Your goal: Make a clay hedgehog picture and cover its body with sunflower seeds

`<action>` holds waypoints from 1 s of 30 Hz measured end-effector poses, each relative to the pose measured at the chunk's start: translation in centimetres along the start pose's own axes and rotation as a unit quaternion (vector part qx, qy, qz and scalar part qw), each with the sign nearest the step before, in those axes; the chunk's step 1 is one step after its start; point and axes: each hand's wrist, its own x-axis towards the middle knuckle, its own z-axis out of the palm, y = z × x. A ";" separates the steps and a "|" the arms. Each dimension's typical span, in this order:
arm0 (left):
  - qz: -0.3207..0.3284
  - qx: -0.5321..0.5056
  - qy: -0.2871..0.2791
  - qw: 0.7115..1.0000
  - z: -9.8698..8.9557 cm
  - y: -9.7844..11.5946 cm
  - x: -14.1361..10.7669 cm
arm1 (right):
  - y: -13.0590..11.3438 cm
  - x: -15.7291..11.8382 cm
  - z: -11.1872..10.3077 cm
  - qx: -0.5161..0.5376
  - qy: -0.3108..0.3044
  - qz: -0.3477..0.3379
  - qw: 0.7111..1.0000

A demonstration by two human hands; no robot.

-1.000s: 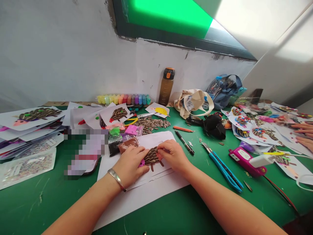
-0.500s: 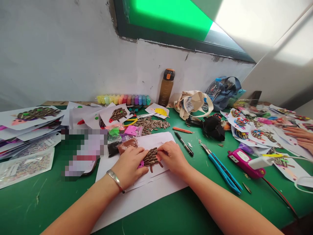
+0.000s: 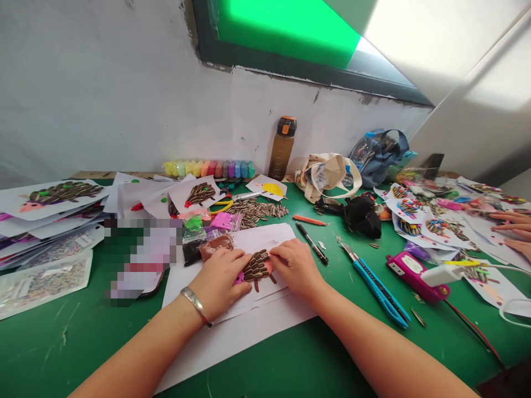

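A hedgehog picture (image 3: 256, 266) of striped sunflower seeds, with pink and purple clay and brown legs, lies on white paper (image 3: 257, 331). My left hand (image 3: 219, 279) rests over its left side, fingers stretched out and thumb apart, holding the sheet down. At the picture's right edge is my right hand (image 3: 296, 268), thumb and fingertips pinched together by the pink clay. Whatever sits in that pinch is too small to make out. Opened packets of brown clay (image 3: 215, 246) and black clay (image 3: 193, 252) lie just behind my left hand.
Behind the paper is a pile of sunflower seeds (image 3: 257, 212). A pen (image 3: 312, 243), an orange pencil (image 3: 310, 220) and a blue utility knife (image 3: 375, 284) lie to the right. Stacked pictures (image 3: 50, 213) stand left. Another person's hand (image 3: 516, 228) is at far right.
My right hand has shifted very slightly right, its fingertips still at the picture's edge. My left hand stays put. The other person's hand at the far right has moved a little.
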 end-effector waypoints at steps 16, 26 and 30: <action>-0.005 -0.004 -0.005 1.000 -0.1 0.1 0.0 | -0.2 -0.3 0.5 -0.040 -0.003 -0.022 0.999; -0.016 -0.001 -0.019 1.000 -0.2 0.3 0.0 | -0.1 -0.1 0.3 -0.033 -0.017 -0.018 0.999; -0.011 0.001 -0.015 1.000 -0.3 0.2 -0.1 | 0.1 0.2 0.2 0.038 -0.007 0.027 0.999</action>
